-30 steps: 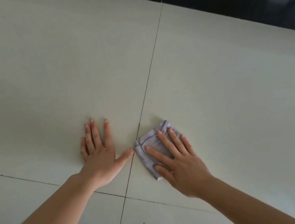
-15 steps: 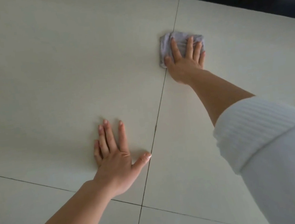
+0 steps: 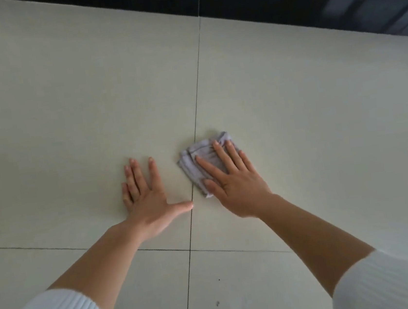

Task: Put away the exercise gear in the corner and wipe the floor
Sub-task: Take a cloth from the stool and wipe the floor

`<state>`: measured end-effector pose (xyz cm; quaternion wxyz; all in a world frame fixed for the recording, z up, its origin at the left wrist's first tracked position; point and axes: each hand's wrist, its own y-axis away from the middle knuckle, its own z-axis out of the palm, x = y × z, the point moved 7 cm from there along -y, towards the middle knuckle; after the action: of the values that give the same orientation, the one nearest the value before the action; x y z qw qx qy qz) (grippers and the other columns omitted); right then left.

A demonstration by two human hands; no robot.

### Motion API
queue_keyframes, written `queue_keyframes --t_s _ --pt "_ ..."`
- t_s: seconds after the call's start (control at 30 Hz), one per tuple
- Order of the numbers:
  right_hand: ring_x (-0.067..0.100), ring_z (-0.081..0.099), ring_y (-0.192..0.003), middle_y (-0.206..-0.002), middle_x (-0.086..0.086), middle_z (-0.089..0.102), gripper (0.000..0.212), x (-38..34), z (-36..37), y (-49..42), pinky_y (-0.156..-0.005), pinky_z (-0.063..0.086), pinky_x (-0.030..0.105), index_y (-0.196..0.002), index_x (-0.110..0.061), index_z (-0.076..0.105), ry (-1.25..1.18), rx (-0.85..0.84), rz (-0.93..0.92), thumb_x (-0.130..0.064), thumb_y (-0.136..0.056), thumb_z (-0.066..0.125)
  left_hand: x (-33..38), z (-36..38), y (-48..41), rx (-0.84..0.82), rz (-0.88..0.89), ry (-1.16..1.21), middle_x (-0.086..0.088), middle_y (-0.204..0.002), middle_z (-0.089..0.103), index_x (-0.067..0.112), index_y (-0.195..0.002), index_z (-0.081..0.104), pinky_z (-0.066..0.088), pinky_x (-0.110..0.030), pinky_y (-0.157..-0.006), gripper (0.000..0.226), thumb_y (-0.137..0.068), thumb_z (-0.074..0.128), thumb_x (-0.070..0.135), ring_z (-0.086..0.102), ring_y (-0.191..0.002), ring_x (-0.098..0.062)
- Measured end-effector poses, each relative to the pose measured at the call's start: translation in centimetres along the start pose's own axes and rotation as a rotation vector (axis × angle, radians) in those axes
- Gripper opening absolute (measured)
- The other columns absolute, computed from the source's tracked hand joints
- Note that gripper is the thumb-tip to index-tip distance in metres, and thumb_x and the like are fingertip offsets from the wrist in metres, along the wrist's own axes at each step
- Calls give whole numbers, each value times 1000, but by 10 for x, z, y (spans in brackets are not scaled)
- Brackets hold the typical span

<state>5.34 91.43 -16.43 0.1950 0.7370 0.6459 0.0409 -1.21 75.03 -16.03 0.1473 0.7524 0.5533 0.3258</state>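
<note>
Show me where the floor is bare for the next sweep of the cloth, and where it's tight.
Bare tile runs from the cloth up to the dark skirting, both sides of the grout line, and right of the right hand. Left of the left hand is bare too. Tight: the strip between both hands.

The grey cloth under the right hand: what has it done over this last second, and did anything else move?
The right hand, fingers flat on the grey cloth, pushed it away along the grout line toward the dark skirting, then drew it back near the left hand, where it started. The left hand stayed pressed flat on the floor, thumb at the line.
</note>
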Motion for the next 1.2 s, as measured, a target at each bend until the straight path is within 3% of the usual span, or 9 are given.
queue_keyframes --t_s 0.23,0.37,0.43,0.67,0.73,0.83,0.93,1.03,1.2 --pt "29 -10 -147 -161 7 -10 57 161 4 113 -118 -2 42 -149 -45 -4 -213 95 800 -55 -98 20 -30 5 16 29 274 -105 0 -150 -36 28 -146 -19 -11 -35 -115 87 -91 42 54 -35 -137 -12" --pt "37 -13 -145 -159 12 -15 59 139 11 126 -116 -5 48 -151 -38 -5 -368 115 1092 -50 -99 19 -45 12 31 50 338 -135 -1 -155 -26 22 -149 -12 -4 -35 -119 79 -95 40 45 -26 -141 -14" --pt "37 -17 -144 -158 13 -19 58 89 12 102 -117 -8 50 -150 -38 -10 -373 131 1004 -49 -100 17 -46 8 34 56 364 -154 -3 -156 -23 19 -149 -10 -5 -32 -118 76 -96 40 40 -24 -142 -15" --pt "33 -31 -140 -147 5 -38 57 -112 49 91 -115 -19 44 -145 -44 -22 -220 34 309 -46 -101 14 -53 -6 35 46 469 -157 -12 -158 -8 12 -150 9 -3 -25 -115 60 -99 38 20 -10 -146 -22" --pt "32 -26 -142 -152 6 -29 57 -132 59 115 -117 -14 46 -147 -44 -16 -126 36 146 -46 -102 17 -57 -8 37 55 501 -149 -14 -158 -2 8 -149 16 -1 -25 -115 57 -98 40 15 -3 -147 -24" --pt "34 10 -146 -160 9 7 55 -127 75 158 -119 7 47 -151 -40 6 24 101 -23 -48 -101 25 -57 -8 41 62 504 -168 -14 -158 -1 6 -149 18 0 -28 -116 56 -98 41 17 -2 -147 -24" --pt "34 12 -146 -160 8 4 53 -83 83 196 -114 8 40 -152 -40 5 40 61 116 -52 -101 13 -58 -5 49 71 486 -190 -12 -158 -3 6 -149 15 1 -29 -117 58 -99 40 21 -5 -147 -23" --pt "26 -16 -146 -156 2 -24 56 -18 73 229 -118 -10 33 -144 -46 -21 -114 138 536 -60 -91 -9 -61 -5 56 64 500 -223 -10 -158 -5 8 -150 12 1 -29 -117 59 -99 38 22 -6 -147 -21" --pt "33 -23 -144 -157 12 -23 60 -11 78 219 -115 -14 43 -147 -38 -19 -340 144 992 -50 -100 15 -62 -1 59 24 488 -248 -11 -158 -5 7 -150 11 0 -28 -117 58 -100 36 22 -6 -147 -23"
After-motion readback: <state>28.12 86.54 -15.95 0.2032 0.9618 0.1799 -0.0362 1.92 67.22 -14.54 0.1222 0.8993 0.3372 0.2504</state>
